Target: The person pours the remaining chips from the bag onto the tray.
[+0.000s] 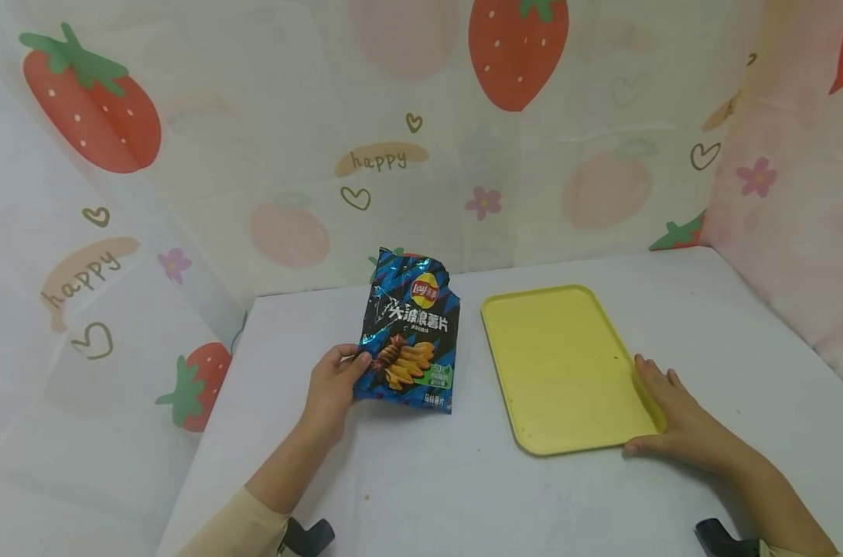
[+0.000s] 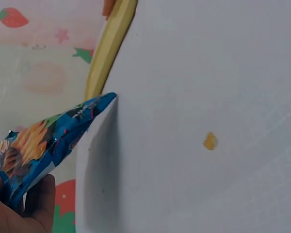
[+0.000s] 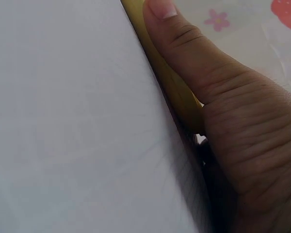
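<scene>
A blue and black Lay's potato chip bag (image 1: 411, 333) is held up by my left hand (image 1: 331, 387), thumb in front at its lower left edge. Its top right corner looks torn away. In the left wrist view the chip bag (image 2: 48, 141) is seen from the side, tilted, with the thumb and a finger on it. To the right lies a yellow tray (image 1: 568, 363) with a few tiny crumbs on it. My right hand (image 1: 686, 425) touches the tray's near right corner, thumb and straight fingers spread along its rim. In the right wrist view the thumb (image 3: 184, 43) rests against the tray's edge.
A white table (image 1: 421, 495) bears the tray. A small yellow crumb (image 2: 210, 141) lies on it near the front. A strawberry-printed cloth (image 1: 407, 209) hangs behind and at both sides. Dark wrist mounts (image 1: 310, 536) show at the bottom.
</scene>
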`<move>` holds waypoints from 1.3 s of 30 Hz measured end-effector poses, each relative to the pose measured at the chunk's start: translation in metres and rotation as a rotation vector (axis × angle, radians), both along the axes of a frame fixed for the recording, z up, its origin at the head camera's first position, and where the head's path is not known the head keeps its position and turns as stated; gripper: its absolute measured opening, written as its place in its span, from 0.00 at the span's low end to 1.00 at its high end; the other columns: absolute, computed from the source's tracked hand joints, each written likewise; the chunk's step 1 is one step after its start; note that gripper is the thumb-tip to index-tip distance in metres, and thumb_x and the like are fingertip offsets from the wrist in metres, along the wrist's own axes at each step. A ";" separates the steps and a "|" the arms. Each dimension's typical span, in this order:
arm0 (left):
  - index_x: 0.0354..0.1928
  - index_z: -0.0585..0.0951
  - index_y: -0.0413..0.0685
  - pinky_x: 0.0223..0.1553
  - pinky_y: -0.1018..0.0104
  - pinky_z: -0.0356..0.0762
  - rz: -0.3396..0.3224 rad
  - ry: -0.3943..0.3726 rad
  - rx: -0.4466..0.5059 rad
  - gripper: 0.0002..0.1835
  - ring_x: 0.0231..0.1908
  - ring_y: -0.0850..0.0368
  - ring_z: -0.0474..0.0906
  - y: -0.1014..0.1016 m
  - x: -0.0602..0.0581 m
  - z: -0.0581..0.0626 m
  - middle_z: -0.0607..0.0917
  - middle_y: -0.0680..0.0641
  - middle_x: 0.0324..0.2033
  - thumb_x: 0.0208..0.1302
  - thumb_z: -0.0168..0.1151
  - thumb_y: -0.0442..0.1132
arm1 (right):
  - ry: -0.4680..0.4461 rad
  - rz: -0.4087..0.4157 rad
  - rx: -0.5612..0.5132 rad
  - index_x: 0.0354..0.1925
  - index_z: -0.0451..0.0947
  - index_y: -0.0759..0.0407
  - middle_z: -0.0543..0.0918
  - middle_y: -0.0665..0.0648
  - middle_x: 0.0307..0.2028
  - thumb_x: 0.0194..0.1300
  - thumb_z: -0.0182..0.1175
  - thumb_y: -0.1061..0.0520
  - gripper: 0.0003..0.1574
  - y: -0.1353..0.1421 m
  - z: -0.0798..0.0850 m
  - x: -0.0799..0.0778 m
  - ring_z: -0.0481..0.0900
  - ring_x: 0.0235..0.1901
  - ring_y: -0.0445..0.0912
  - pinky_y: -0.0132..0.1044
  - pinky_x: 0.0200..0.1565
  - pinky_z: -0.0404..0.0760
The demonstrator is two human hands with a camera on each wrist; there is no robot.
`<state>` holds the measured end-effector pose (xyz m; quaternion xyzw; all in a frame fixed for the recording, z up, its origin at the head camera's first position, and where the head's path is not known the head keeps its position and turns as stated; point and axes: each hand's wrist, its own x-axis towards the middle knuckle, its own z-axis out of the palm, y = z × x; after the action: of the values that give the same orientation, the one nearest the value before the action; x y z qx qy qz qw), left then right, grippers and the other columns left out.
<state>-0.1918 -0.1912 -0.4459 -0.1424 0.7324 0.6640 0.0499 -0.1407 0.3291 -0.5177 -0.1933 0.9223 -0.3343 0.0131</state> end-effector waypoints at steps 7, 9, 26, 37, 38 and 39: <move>0.56 0.77 0.46 0.43 0.66 0.86 -0.024 0.050 0.024 0.15 0.41 0.57 0.85 0.008 -0.005 0.022 0.86 0.42 0.51 0.75 0.61 0.46 | 0.044 0.003 0.028 0.82 0.36 0.61 0.45 0.75 0.79 0.45 0.81 0.37 0.86 0.002 0.000 -0.002 0.38 0.78 0.71 0.28 0.73 0.21; 0.55 0.78 0.46 0.43 0.67 0.85 -0.026 0.058 0.039 0.15 0.41 0.57 0.85 0.011 -0.007 0.029 0.85 0.43 0.50 0.75 0.62 0.46 | 0.046 0.004 0.029 0.82 0.36 0.62 0.45 0.75 0.79 0.46 0.81 0.36 0.86 0.002 0.000 -0.002 0.37 0.79 0.70 0.26 0.73 0.21; 0.52 0.79 0.48 0.46 0.67 0.81 -0.156 0.161 0.178 0.11 0.46 0.56 0.79 0.051 -0.031 0.080 0.79 0.49 0.52 0.71 0.63 0.40 | 0.070 0.005 0.058 0.82 0.36 0.61 0.46 0.73 0.79 0.48 0.79 0.35 0.85 0.006 0.001 -0.004 0.37 0.81 0.61 0.26 0.73 0.22; 0.55 0.82 0.47 0.53 0.65 0.79 -0.194 0.177 0.280 0.16 0.50 0.55 0.79 0.085 -0.049 0.093 0.80 0.48 0.55 0.69 0.68 0.43 | -0.009 -0.023 0.035 0.82 0.33 0.58 0.42 0.73 0.80 0.48 0.79 0.35 0.86 0.008 0.004 -0.004 0.35 0.79 0.68 0.38 0.76 0.22; 0.55 0.83 0.47 0.53 0.65 0.79 -0.190 0.177 0.297 0.16 0.49 0.55 0.79 0.088 -0.051 0.093 0.81 0.48 0.54 0.69 0.68 0.43 | -0.006 -0.024 0.031 0.82 0.33 0.58 0.42 0.73 0.80 0.48 0.80 0.35 0.86 0.008 0.004 -0.004 0.35 0.79 0.69 0.40 0.77 0.22; 0.54 0.83 0.48 0.53 0.64 0.78 -0.187 0.178 0.312 0.15 0.48 0.55 0.80 0.091 -0.052 0.093 0.82 0.48 0.52 0.69 0.69 0.43 | -0.008 -0.025 0.026 0.82 0.34 0.58 0.42 0.73 0.80 0.48 0.80 0.36 0.86 0.008 0.005 -0.004 0.35 0.79 0.69 0.43 0.77 0.23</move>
<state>-0.2441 -0.0999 -0.3532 -0.0051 0.6322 0.7718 0.0679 -0.1448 0.3372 -0.5130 -0.1800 0.9289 -0.3234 0.0152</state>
